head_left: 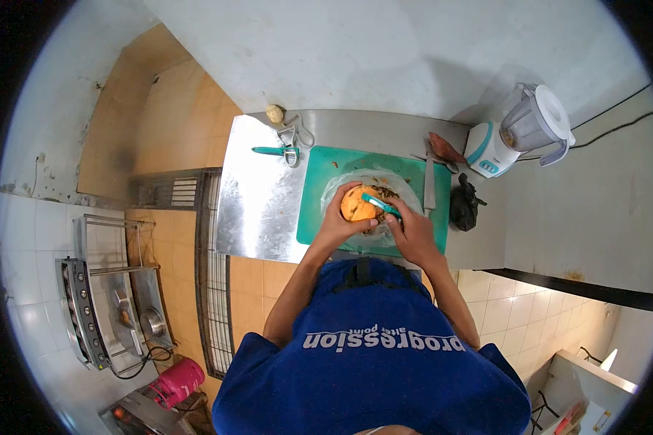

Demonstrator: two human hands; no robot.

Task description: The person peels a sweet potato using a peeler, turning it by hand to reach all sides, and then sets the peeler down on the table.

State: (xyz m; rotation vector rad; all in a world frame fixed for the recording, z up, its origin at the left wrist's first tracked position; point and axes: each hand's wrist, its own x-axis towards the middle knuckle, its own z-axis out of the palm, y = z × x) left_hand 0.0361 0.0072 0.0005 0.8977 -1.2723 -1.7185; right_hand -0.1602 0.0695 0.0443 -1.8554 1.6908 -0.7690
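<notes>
— Blue shirt [374, 377] fills the bottom of the view, with both forearms reaching out over a steel table [257, 196]. What are the hands doing?

— Left hand [339, 221] is wrapped around an orange round fruit or vegetable [358, 206], holding it steady over the green cutting board [319, 174]. Right hand [412, 233] is closed on a teal-handled peeler [379, 205], its head laid against the orange skin.

— Why hold it over that spot?

— Probably so scraps land on the clear plastic bag [399, 185] spread on the board; dark bits that look like peelings already lie on it.

— Any containers around?

— A blender [519, 134] stands at the far right corner, its jug holding a little something brownish; I can't tell what. A knife [429, 185] lies beside the bag, a second teal peeler [276, 151] sits off the board's left corner, and a dark lump [463, 204] rests at the right edge.
</notes>
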